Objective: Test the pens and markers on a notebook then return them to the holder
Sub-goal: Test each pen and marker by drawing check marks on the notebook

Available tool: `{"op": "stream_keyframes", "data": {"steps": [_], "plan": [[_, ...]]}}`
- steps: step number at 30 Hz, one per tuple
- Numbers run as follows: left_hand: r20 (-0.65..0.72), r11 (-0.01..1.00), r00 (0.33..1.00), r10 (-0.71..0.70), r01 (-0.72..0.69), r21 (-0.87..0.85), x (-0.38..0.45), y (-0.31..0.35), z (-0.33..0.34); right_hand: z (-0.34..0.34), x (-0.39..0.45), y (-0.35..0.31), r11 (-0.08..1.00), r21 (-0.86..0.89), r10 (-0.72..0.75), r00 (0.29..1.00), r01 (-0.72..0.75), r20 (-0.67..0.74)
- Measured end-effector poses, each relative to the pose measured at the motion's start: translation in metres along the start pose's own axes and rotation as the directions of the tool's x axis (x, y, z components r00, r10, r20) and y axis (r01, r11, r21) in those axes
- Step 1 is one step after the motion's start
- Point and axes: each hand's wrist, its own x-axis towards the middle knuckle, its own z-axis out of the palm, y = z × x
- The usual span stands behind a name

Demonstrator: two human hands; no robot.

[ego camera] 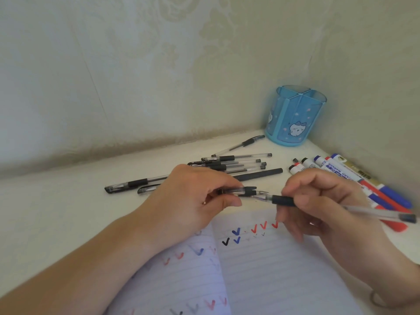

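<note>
My right hand [327, 201] grips a clear gel pen [363, 209] by its black grip, tip pointing left. My left hand [200, 192] pinches the pen's clear cap [243, 191] right at that tip, and the two meet above the top edge of the open lined notebook [261, 269]. The page carries black, blue and red tick marks [236, 235]. Several more gel pens [227, 165] lie in a loose pile behind my left hand. Whiteboard markers [336, 169] lie at the right. The blue pen holder [295, 117] stands in the corner.
The white desk [68, 201] meets papered walls at the back and at the right, forming a corner behind the holder. One gel pen [241, 145] lies apart near the holder's base. A long black pen [261, 173] lies just behind my hands.
</note>
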Motion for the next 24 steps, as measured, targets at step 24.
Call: {"op": "stream_keyframes", "data": {"steps": [24], "plan": [[0.107,0.991,0.990,0.091,-0.079,-0.110,-0.005,0.016,-0.002,0.018,-0.005,-0.003,0.994,-0.105,0.000,0.999,-0.006,-0.053]]}}
